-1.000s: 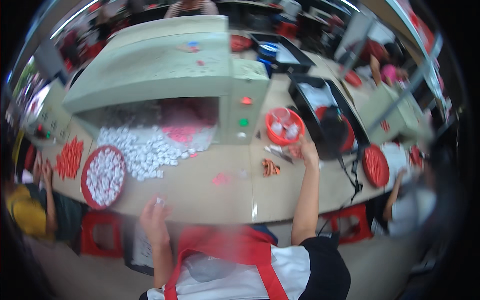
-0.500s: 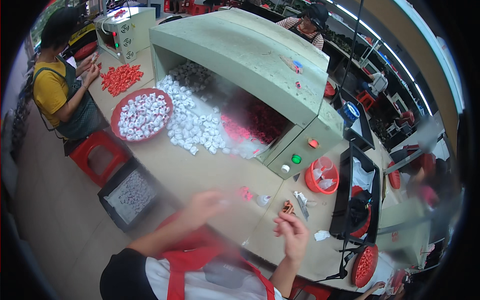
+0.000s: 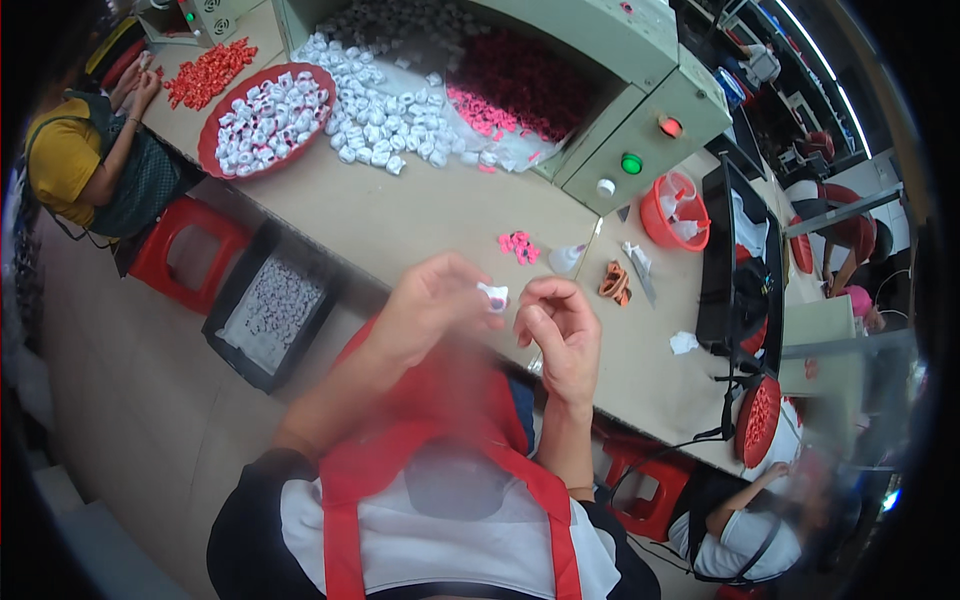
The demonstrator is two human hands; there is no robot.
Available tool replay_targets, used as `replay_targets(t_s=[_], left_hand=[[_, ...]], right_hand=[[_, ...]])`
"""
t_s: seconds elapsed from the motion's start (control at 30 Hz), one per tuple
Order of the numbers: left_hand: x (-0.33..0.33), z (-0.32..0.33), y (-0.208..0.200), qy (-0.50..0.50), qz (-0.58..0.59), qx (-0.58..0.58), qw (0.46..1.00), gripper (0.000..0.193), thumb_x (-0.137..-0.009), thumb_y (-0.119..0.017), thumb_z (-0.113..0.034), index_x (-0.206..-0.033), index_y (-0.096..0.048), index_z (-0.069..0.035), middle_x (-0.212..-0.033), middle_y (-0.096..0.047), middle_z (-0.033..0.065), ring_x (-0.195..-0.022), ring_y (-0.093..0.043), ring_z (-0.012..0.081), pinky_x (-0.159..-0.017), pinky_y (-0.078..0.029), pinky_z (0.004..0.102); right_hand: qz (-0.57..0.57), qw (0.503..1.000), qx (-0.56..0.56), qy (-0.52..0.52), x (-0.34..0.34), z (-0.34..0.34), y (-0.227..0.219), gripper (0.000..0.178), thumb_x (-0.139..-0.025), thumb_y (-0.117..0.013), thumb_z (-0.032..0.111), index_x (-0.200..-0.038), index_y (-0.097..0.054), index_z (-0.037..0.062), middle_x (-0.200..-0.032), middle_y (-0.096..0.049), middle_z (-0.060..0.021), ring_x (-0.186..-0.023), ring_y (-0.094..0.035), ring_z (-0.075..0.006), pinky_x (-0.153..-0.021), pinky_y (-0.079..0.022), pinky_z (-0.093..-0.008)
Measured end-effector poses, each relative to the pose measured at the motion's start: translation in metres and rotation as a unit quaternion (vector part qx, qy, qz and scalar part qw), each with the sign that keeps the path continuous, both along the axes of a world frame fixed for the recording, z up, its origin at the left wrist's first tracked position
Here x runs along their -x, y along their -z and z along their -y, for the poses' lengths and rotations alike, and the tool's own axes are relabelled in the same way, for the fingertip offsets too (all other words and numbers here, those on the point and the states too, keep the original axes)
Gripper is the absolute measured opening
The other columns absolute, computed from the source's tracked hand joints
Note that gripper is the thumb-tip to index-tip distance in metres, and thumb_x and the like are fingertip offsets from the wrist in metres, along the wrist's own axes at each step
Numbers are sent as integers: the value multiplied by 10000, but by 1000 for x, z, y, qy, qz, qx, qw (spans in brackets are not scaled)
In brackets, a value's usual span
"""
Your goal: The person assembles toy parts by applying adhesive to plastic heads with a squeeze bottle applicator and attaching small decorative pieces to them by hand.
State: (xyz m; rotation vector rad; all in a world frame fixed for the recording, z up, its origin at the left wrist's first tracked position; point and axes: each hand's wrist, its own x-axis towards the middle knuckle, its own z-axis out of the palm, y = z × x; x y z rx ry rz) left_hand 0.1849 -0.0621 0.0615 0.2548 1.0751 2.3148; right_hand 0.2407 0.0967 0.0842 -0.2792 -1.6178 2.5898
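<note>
Between the fingertips of my left hand [image 3: 432, 308] is a small white molded piece [image 3: 494, 297] with a dark pink patch on it. My right hand [image 3: 565, 340] faces it a short gap away, its fingers curled and pinched together; whatever they hold, if anything, is too small to make out. Both hands are over the near table edge, above my red apron [image 3: 410, 390]. Just beyond them on the table lie several small pink pieces [image 3: 518, 246], a white squeeze bottle [image 3: 566, 258], an orange-brown bundle [image 3: 614, 283] and a blade-like metal tool [image 3: 640, 270].
A pale green machine [image 3: 640, 150] has white pieces [image 3: 385, 125] and pink pieces [image 3: 500, 115] at its opening. At left are a red bowl [image 3: 215, 150], a red stool [image 3: 165, 270] and a black tray [image 3: 265, 375]. A red basket [image 3: 655, 228] stands right; a co-worker [image 3: 75, 165] sits left.
My hands have come together in front of me, and the white piece now shows in my left fingertips. The view has tilted down, so the table things appear higher.
</note>
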Motion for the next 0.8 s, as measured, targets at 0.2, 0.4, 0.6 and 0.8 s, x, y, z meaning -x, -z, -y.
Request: replay_targets(t_s=[0.2,0.4,0.6,0.8], left_hand=[[-22,14,5,-20,-47,0,999,233,-824,-576,-22,-1036,-480,-10,-904,-622,102,-796,-627,151,-654,-512,240],[-23,27,1,2,-104,40,994,313,-766,-625,33,-1061,-522,4,-925,-622,93,-836,-625,146,-715,-509,261],[-8,20,13,-19,-104,101,989,348,-730,-649,62,-1053,-533,6,-918,-629,71,-840,-625,132,-753,-499,255],[7,13,19,54,-159,145,975,183,-815,-576,1,-997,-562,-4,-867,-636,85,-803,-631,120,-688,-505,248]], right_hand=[[-242,908,-339,-35,-2,13,1,170,-686,-675,-73,-846,-650,-20,-895,-589,-116,-780,-599,-186,-669,-497,-257],[-169,972,-160,-21,0,21,21,215,-735,-660,-50,-939,-593,-37,-918,-582,-127,-808,-589,-172,-703,-497,-262],[-99,993,-63,-14,10,22,30,245,-730,-592,-107,-961,-561,-32,-899,-572,-87,-877,-565,-166,-738,-474,-279],[-106,994,34,13,5,-12,52,174,-789,-571,-34,-958,-555,4,-976,-559,-111,-881,-572,-180,-736,-502,-305]])
